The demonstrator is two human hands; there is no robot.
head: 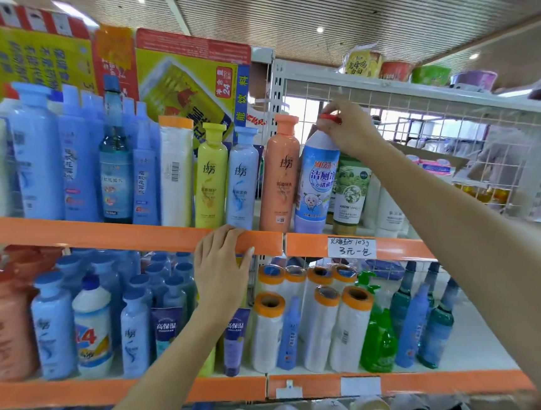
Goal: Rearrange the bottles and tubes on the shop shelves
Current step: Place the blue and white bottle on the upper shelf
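While our right hand fingers pinch the red cap of the white-and-blue plastic cleaner bottle, just right of the tall orange shampoo bottle, steadying it upright, our left hand lies flat w/ loose fingers on the orange shelf edge below, prob. for balance.

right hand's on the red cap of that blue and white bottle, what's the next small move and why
Probably set it upright and let go. The right hand grips the red-capped bottle by its top; it leans slightly toward the orange bottle, base on the shelf. The left hand braces on the orange shelf edge.
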